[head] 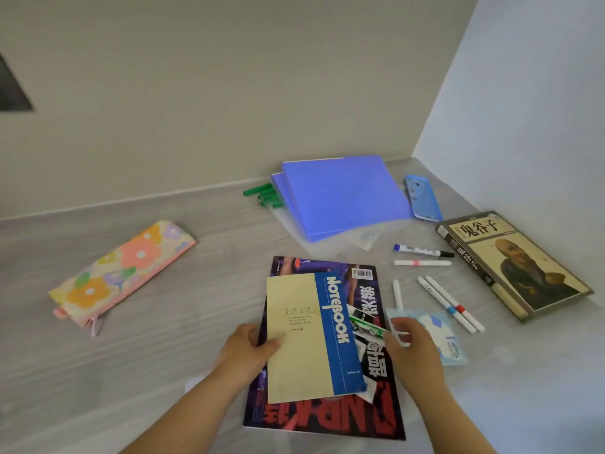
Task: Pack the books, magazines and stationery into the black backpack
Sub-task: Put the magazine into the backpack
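A yellow and blue notebook [307, 339] lies on a dark magazine [327, 419] near the table's front edge. My left hand [245, 350] grips their left edge, thumb on the notebook's cover. My right hand [414, 350] is at the magazine's right edge with curled, blurred fingers, over a pale blue packet [447, 339]; what it holds is unclear. A brown book [514, 263] lies at the right. Two blue books [343, 194] are stacked at the back, green markers [262, 193] beside them. Several pens [451, 304] and a blue-capped marker [422, 250] lie loose between. No backpack is in view.
A floral pencil case [121, 273] lies at the left on the grey table [163, 371]. A light blue plastic piece [422, 198] sits by the back right corner, where two walls meet. A clear sleeve [360, 239] lies under the blue books.
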Demonstrator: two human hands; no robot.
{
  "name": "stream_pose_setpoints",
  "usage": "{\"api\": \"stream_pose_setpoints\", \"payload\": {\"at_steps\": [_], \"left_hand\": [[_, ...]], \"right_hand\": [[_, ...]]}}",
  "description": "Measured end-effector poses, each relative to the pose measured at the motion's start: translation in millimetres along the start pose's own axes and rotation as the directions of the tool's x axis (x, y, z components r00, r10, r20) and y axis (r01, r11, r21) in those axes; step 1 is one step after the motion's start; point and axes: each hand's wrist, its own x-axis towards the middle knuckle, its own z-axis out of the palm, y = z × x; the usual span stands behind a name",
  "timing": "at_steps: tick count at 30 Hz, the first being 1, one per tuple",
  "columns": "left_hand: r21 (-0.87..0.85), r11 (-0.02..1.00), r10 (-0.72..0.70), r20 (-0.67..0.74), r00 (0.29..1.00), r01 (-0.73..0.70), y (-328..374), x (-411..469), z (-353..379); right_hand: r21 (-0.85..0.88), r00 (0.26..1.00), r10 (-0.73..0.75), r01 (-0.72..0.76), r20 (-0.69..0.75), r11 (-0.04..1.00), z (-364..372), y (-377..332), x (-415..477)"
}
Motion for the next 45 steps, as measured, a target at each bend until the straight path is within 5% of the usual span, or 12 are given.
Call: {"api": "stream_pose_setpoints", "payload": {"at_steps": [7,14,17,19,22,29,35,38,41,45], "left_hand": [[0.312,0.943,-0.069,-0.151,0.986,0.114,5,15,12],[0.144,0.982,-0.112,-0.108,0.988,0.127,4,20,4],[-0.074,0.995,-0.078,-0.063,0.995,0.073,5,15,-4],[-0.221,0.973,-0.086,-0.086,0.993,0.065,2,9,-19],[-0.209,0.977,-0.080,-0.174,0.982,0.043,-12,3,-54],[-0.265,0.962,-0.136,-0.261,0.956,0.065,-44,10,-109],[-0.004,0.977,-0.188,-0.495,0.848,0.214,-60,22,-126],[0.204,0.957,-0.051,-0.577,0.815,0.204,-51,14,-114],[0.178,0.983,0.037,-0.377,0.925,0.034,-32,-3,-75],[0.145,0.988,0.074,-0.089,0.993,-0.060,-13,-19,-18]], "right_hand": [[-0.535,0.933,-0.218,0.345,0.286,0.771,24,13,-14],[-0.578,0.872,-0.388,0.489,0.299,0.653,43,11,-6],[-0.626,0.864,-0.429,0.491,0.264,0.605,45,15,0],[-0.652,0.861,-0.451,0.483,0.233,0.584,45,13,7],[-0.695,0.859,-0.486,0.449,0.162,0.562,44,9,17],[-0.682,0.932,-0.338,0.334,0.134,0.651,35,0,44],[-0.681,0.968,-0.251,0.196,0.019,0.705,30,-1,53],[-0.592,0.960,-0.279,0.242,0.030,0.769,35,-1,41],[-0.525,0.851,-0.503,0.499,0.147,0.690,58,2,9],[-0.583,0.781,-0.535,0.609,0.322,0.538,78,1,-23]]}}
